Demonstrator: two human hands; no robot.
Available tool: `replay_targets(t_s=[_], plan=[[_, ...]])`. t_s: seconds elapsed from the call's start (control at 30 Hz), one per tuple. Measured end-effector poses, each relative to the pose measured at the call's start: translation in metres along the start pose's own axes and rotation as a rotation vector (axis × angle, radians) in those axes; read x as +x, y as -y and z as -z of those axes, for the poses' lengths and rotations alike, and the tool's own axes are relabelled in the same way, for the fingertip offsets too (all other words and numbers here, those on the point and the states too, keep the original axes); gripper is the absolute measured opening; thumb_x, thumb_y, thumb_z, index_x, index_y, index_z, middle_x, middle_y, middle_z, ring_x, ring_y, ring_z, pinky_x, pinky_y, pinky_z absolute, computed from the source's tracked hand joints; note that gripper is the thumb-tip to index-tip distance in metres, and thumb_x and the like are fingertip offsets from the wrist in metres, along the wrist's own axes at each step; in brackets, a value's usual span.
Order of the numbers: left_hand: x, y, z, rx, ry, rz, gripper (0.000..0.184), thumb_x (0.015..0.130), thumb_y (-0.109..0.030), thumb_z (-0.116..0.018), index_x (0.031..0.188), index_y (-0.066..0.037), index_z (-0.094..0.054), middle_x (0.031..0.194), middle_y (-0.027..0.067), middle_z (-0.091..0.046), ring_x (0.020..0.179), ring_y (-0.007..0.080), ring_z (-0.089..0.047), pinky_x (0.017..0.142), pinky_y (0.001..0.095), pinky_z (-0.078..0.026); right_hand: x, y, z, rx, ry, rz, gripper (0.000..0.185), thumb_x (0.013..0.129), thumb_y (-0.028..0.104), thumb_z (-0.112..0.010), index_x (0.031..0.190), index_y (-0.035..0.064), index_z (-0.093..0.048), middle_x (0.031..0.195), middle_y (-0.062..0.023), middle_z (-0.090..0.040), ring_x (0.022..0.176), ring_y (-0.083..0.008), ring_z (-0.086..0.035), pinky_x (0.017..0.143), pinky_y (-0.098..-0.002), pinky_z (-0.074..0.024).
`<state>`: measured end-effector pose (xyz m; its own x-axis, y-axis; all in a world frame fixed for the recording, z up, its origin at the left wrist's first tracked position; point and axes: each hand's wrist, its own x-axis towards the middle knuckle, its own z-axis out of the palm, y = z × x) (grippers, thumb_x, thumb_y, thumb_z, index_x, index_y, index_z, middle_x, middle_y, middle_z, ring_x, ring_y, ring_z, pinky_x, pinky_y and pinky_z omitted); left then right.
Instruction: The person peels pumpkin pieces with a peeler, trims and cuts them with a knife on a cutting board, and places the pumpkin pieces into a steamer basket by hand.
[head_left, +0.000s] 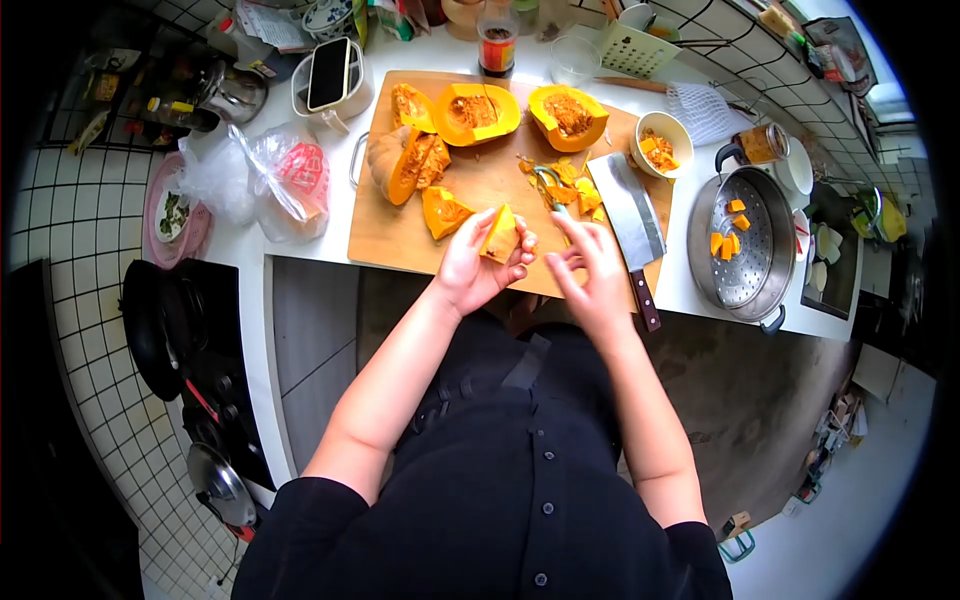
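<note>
Evidently, only a few cubes (pixel 717 243) lay in the steamer (pixel 762 262) at right; big pumpkin pieces (pixel 568 115) sat uncubed on the board (pixel 500 180), upper centre. Mid-frame, the left hand (pixel 465 270) gripped a wedge (pixel 499 236); the right hand (pixel 597 272) was loosely open.

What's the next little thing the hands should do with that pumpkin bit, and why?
Probably lay the pumpkin piece from the left hand on the board for cutting: it's bigger than the cubes in the pot with holes, and the cleaver lies near the right hand.
</note>
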<state>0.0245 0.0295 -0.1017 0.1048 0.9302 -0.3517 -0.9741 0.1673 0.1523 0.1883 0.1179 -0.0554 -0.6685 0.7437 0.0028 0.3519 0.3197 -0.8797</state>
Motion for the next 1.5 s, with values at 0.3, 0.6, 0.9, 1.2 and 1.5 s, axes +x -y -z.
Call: replay_targets(t_s=[0.3, 0.6, 0.9, 1.2, 1.5], plan=[[-0.033, -0.043, 0.017, 0.072, -0.122, -0.078, 0.032, 0.098, -0.037, -0.039, 0.097, -0.01, -0.055, 0.097, 0.0088, -0.062, 0.09, 0.0217, -0.061, 0.068, 0.0294, -0.049, 0.012, 0.042, -0.043, -0.097, -0.162, 0.107, 0.014, 0.081, -0.001, -0.065, 0.095, 0.0008, -0.066, 0.085, -0.0124, -0.061, 0.079, -0.0267, -0.062, 0.072, -0.0324, -0.05], [0.015, -0.04, 0.041, -0.034, -0.426, 0.076, 0.022, 0.092, -0.028, -0.049, 0.089, -0.007, -0.052, 0.1, 0.0157, -0.062, 0.099, 0.0269, -0.062, 0.071, 0.029, -0.05, 0.018, -0.05, -0.065, -0.552, -0.341, -0.015, 0.027, 0.08, 0.005, -0.064, 0.107, 0.0029, -0.061, 0.098, -0.0141, -0.059, 0.094, -0.0312, -0.058, 0.083, -0.0387, -0.0483], [0.02, -0.039, 0.026, -0.037, -0.272, 0.165, 0.028, 0.094, -0.04, -0.047, 0.095, -0.012, -0.051, 0.096, 0.0112, -0.059, 0.05, 0.0086, -0.04, 0.04, 0.0181, -0.029, 0.039, -0.118, -0.053, -0.835, -0.114, -0.217, 0.021, 0.077, 0.016, -0.066, 0.09, 0.0028, -0.056, 0.096, -0.015, -0.059, 0.094, -0.0321, -0.055, 0.083, -0.0429, -0.0472], [0.014, -0.043, -0.004, 0.264, -0.228, 0.13, 0.028, 0.098, -0.041, -0.041, 0.11, -0.016, -0.047, 0.074, -0.0007, -0.042, 0.051, 0.0038, -0.028, 0.042, 0.0163, -0.019, 0.038, -0.062, -0.013, -0.046, -0.04, -0.514, 0.027, 0.084, 0.023, -0.061, 0.092, -0.0009, -0.053, 0.072, -0.016, -0.059, 0.068, -0.0254, -0.059, 0.066, -0.0376, -0.0464], [0.001, -0.045, -0.046, 0.456, -0.24, 0.037, 0.029, 0.096, -0.035, -0.044, 0.11, -0.01, -0.044, 0.079, 0.0048, -0.048, 0.054, 0.0059, -0.032, 0.043, 0.0165, -0.023, 0.022, -0.006, -0.006, 0.663, 0.022, -0.401, 0.015, 0.094, 0.016, -0.055, 0.102, 0.0041, -0.051, 0.077, -0.0033, -0.058, 0.061, -0.0063, -0.051, 0.057, -0.0221, -0.0423]])
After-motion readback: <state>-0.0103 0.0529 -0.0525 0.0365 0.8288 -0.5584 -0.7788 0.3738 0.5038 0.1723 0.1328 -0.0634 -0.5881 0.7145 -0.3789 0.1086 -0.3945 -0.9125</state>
